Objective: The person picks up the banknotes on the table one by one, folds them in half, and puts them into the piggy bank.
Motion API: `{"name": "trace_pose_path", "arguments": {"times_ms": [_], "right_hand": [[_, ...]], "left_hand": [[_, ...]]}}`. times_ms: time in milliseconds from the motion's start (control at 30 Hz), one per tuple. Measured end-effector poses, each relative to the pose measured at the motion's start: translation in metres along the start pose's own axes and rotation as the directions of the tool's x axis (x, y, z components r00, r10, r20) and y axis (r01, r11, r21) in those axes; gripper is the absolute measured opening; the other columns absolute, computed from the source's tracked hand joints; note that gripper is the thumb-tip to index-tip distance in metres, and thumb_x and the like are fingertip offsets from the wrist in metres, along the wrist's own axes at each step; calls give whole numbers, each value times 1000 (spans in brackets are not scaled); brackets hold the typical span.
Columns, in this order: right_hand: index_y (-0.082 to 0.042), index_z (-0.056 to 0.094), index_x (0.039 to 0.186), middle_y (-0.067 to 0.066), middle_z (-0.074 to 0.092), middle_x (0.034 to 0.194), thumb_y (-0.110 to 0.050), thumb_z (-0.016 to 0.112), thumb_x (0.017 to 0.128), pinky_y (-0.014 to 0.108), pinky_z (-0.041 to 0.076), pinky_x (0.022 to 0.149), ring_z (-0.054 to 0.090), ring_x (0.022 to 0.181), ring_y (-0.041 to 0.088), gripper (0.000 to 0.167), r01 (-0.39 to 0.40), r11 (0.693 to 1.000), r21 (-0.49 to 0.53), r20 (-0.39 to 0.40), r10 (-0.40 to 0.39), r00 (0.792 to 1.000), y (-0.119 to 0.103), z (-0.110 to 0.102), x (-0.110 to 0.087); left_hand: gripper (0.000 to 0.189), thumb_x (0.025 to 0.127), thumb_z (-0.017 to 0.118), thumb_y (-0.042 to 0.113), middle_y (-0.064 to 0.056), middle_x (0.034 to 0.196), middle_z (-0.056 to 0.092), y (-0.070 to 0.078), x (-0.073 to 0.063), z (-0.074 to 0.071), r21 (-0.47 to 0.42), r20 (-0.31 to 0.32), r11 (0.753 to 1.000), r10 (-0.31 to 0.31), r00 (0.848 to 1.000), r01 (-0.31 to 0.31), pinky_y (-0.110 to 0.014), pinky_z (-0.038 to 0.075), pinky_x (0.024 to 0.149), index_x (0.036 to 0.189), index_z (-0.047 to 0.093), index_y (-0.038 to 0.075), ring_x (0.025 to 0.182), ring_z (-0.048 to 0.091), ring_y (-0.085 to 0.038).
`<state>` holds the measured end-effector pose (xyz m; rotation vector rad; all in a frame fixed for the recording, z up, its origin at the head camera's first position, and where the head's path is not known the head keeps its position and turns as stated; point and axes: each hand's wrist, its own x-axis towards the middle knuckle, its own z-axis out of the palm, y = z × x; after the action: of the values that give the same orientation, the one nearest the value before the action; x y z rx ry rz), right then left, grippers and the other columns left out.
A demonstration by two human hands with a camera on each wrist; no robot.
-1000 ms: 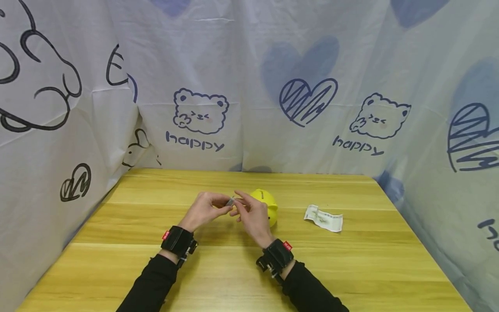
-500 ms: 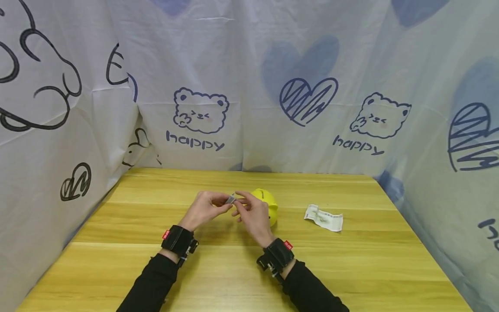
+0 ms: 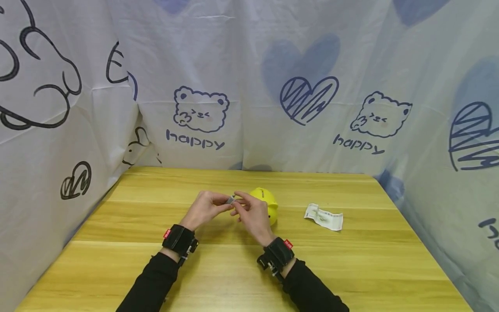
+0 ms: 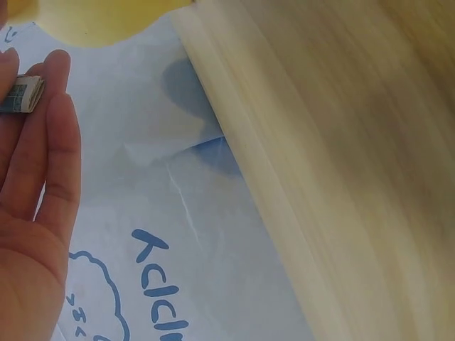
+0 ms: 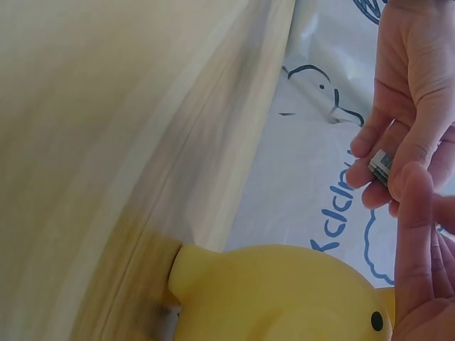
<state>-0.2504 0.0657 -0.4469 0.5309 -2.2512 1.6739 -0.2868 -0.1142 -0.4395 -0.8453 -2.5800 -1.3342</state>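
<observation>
A small folded banknote (image 3: 230, 200) is up between both hands over the middle of the table. My left hand (image 3: 204, 210) pinches it between thumb and fingertips; its layered edge shows in the left wrist view, where the folded banknote (image 4: 27, 94) is a tight little packet. My right hand (image 3: 254, 219) meets it from the other side, thumb and fingertips at its edge. Right behind the right hand stands a yellow piggy bank (image 3: 271, 207) with a slot on top, partly covered by that hand. In the right wrist view the piggy bank (image 5: 284, 291) fills the bottom.
To the right lies another banknote (image 3: 324, 218), creased and spread out on the wooden table (image 3: 351, 268). A white cloth (image 3: 249, 86) printed with hearts, bears and lettering hangs along the back and both sides of the table.
Both hands keep nearly the same place, with small finger movements at the folded banknote. The piggy bank and the other banknote have not moved.
</observation>
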Motion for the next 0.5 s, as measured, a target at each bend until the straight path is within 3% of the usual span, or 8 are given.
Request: {"name": "trace_pose_path", "arguments": {"times_ms": [133,367,500], "right_hand": [[-4,63,128,19,73,103,-11,66,94,49,56,57,72,75,36,36,-9,1000,16,2,9,1000,1,-1,0],[-5,69,113,14,72,97,-13,68,92,40,58,54,72,70,22,23,-10,1000,-7,-7,10,1000,0,-2,2],[-7,68,106,11,70,99,-14,67,93,31,57,51,72,70,23,15,-5,999,-41,0,5,1000,-3,-3,2]], "left_hand": [[19,89,72,18,-3,100,76,0,1,1,3,-8,1000,9,1000,-9,-35,59,80,106,77,13,91,73,-15],[12,89,72,14,0,94,77,1,1,3,-15,10,1000,22,1000,-21,-30,58,77,100,78,14,85,72,-11],[12,89,71,13,1,91,76,4,1,3,-27,25,999,33,999,-32,-30,58,77,99,78,14,82,72,-8]]}}
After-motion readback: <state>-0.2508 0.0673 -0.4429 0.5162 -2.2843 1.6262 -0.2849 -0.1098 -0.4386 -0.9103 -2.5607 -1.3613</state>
